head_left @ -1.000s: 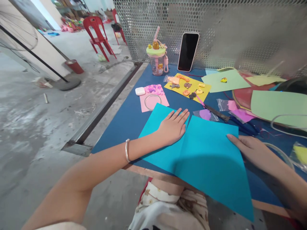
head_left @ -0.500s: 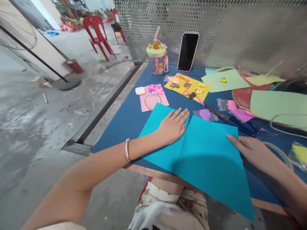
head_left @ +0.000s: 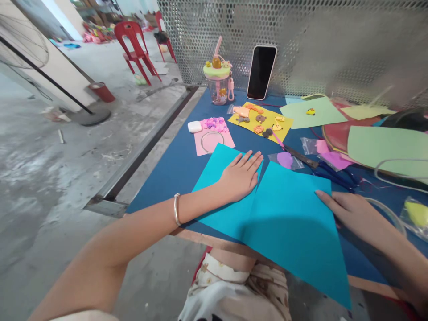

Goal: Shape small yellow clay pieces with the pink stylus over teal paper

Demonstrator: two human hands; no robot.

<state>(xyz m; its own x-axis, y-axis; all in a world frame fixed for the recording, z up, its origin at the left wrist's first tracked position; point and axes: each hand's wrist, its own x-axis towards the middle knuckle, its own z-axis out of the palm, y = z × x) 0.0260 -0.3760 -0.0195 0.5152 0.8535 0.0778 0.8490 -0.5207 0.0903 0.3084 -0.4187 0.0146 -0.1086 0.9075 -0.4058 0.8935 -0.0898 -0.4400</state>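
A large sheet of bright blue paper [head_left: 294, 227] with a crease down its middle lies across the table's front edge. Its near right corner hangs over that edge. My left hand [head_left: 241, 176] rests flat on the left half, fingers spread, palm down. At the right edge of the sheet, my right hand [head_left: 347, 209] pinches the paper, thumb on top and the other fingers hidden underneath. The right half is raised a little from the table.
Behind the sheet, yellow paper [head_left: 247, 127] bears several small clay figures. Scissors [head_left: 310, 164], pink paper [head_left: 200, 149], a cup [head_left: 219, 84] and an upright phone [head_left: 262, 71] are nearby. Green paper [head_left: 384, 149] lies right. A perforated metal panel [head_left: 317, 31] stands behind the table.
Both hands and the blue sheet hold nearly the same place. The whole view has shifted very slightly.
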